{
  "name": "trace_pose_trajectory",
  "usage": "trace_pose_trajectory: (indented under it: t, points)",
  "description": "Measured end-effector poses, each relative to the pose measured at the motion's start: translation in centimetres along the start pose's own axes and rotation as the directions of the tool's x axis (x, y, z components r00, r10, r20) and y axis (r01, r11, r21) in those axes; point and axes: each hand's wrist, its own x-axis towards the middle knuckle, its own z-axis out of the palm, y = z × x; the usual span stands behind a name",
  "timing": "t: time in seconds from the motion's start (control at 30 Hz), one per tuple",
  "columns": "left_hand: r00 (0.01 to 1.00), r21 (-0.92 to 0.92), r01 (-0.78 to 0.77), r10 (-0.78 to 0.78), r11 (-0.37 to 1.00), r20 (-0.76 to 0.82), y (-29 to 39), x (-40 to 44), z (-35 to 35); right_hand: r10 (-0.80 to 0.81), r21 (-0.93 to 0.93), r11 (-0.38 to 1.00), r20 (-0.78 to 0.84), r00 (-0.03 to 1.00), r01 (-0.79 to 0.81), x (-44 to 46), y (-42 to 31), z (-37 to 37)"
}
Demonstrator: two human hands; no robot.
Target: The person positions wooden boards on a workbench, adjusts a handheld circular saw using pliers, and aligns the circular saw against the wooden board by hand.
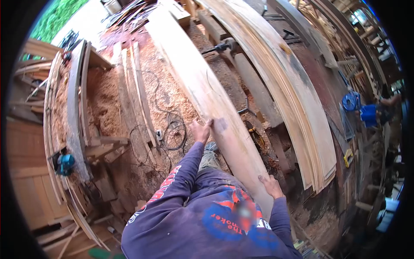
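A long pale wooden plank runs from beside my body away toward the upper left. My left hand grips its left edge, fingers curled at the side near a dark patch on the face. Closer to my body, my right hand holds the opposite edge, with the thumb on top and the other fingers partly hidden. Right of the plank lies a stack of thin wide boards.
Sawdust covers the floor, where a coiled black cord lies left of the plank. A teal power tool rests on timber at left. A dark power tool sits between plank and stack. Blue bucket at far right.
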Motion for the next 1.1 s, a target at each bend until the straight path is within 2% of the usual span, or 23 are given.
trace_pose_trajectory:
  t: [0.03, 0.1, 0.2, 0.23, 0.27, 0.3, 0.33, 0.4, 0.43, 0.5, 0.53, 0.6, 0.63, 0.67, 0.7, 0.73, 0.8, 0.87, 0.9, 0.97, 1.0, 1.07, 1.1]
  points:
    - [1.0, 0.013, 0.004, -0.004, 1.0, -0.016, -0.3, 0.2, 0.2, -0.015, -0.021, 1.0, 0.006, 1.0, 0.015, 0.3, 0.6, 0.0]
    - [0.999, 0.022, 0.006, -0.005, 1.0, -0.033, -0.4, -0.5, 0.5, -0.206, -0.02, 0.979, -0.118, 0.971, 0.205, 0.4, 2.1, 0.5]
    - [0.999, 0.055, 0.016, -0.014, 0.998, -0.032, 1.3, -1.1, 0.3, -0.146, -0.013, 0.989, -0.055, 0.988, 0.146, 1.8, 2.2, 0.2]
    - [0.983, 0.204, -0.18, 0.184, 0.962, -0.003, 2.3, -1.6, -0.2, -0.157, -0.005, 0.988, -0.038, 0.987, 0.157, 1.9, 2.4, 0.4]
    - [0.927, 0.341, -0.367, 0.37, 0.866, 0.059, 3.5, -1.8, -0.4, -0.166, -0.032, 0.986, -0.036, 0.985, 0.165, 2.3, 2.6, 0.5]
    - [0.854, 0.325, -0.516, 0.506, 0.793, 0.121, 4.5, -1.8, -0.3, -0.174, -0.056, 0.984, -0.04, 0.984, 0.172, 2.8, 2.8, 0.5]
    - [0.849, 0.338, -0.523, 0.514, 0.782, 0.124, 6.0, -1.7, 0.1, -0.18, -0.039, 0.983, -0.036, 0.983, 0.179, 3.5, 3.5, 1.0]
    - [0.658, 0.19, -0.748, 0.675, 0.636, 0.333, 9.1, -1.3, 1.7, -0.288, -0.159, 0.952, -0.172, 0.942, 0.262, 4.5, 4.9, 2.2]
    - [0.645, 0.186, -0.76, 0.684, 0.623, 0.342, 9.7, -0.7, 3.2, -0.258, -0.092, 0.965, -0.188, 0.947, 0.245, 4.6, 4.8, 2.1]
    - [0.406, 0.146, -0.904, 0.703, 0.401, 0.584, 10.5, 0.6, 6.6, -0.19, -0.083, 0.981, -0.193, 0.963, 0.177, 6.3, 5.5, 3.2]
    - [0.389, 0.131, -0.912, 0.715, 0.389, 0.582, 11.0, 0.9, 7.8, -0.13, -0.089, 0.989, -0.18, 0.975, 0.116, 7.6, 6.2, 3.9]
    - [0.229, 0.222, -0.973, 0.376, 0.061, 0.898, 12.0, 1.9, 9.7, -0.108, -0.043, 0.994, -0.247, 0.963, 0.1, 7.2, 6.6, 4.9]
    - [0.245, 0.263, -0.965, 0.301, -0.021, 0.922, 11.6, 2.6, 11.0, -0.115, -0.035, 0.993, -0.325, 0.939, 0.109, 5.7, 5.9, 4.9]
    - [0.229, 0.249, -0.968, 0.302, -0.031, 0.925, 10.9, 3.2, 12.0, -0.117, -0.026, 0.993, -0.397, 0.91, 0.116, 4.4, 5.3, 5.2]
    - [0.161, 0.201, -0.979, 0.454, -0.042, 0.876, 9.5, 4.2, 13.1, -0.142, -0.009, 0.987, -0.507, 0.85, 0.16, 3.6, 5.3, 6.2]
    - [0.087, 0.147, -0.987, 0.584, -0.057, 0.807, 9.7, 3.8, 12.5, -0.113, 0.015, 0.99, -0.503, 0.857, 0.14, 3.2, 5.1, 6.8]
    - [0.171, 0.211, -0.977, 0.544, -0.012, 0.821, 10.2, 2.8, 12.1, -0.116, 0.005, 0.99, -0.562, 0.819, 0.143, 3.2, 5.2, 7.5]
    - [0.258, 0.225, -0.966, 0.538, 0.128, 0.802, 10.4, 1.6, 11.4, -0.136, -0.014, 0.987, -0.622, 0.771, 0.162, 3.2, 5.7, 8.6]
    - [0.243, 0.212, -0.97, 0.523, 0.118, 0.817, 10.3, 1.3, 11.2, -0.113, 0.01, 0.988, -0.622, 0.775, 0.152, 3.0, 5.7, 9.0]
    - [0.302, 0.278, -0.953, 0.5, 0.123, 0.812, 10.6, 0.6, 10.9, -0.094, 0.013, 0.992, -0.613, 0.785, 0.129, 2.5, 5.7, 9.2]
    - [0.29, 0.267, -0.956, 0.494, 0.119, 0.819, 10.1, 0.5, 11.1, -0.096, -0.004, 0.993, -0.608, 0.788, 0.118, 2.2, 5.9, 9.0]
    - [0.216, 0.204, -0.974, 0.678, 0.099, 0.703, 8.5, 0.9, 11.6, -0.105, 0.025, 0.988, -0.605, 0.789, 0.151, 2.0, 6.1, 9.1]
    - [0.229, 0.255, -0.966, 0.592, 0.041, 0.773, 8.1, 1.7, 11.7, -0.098, 0.046, 0.986, -0.613, 0.784, 0.159, 2.0, 6.4, 9.2]
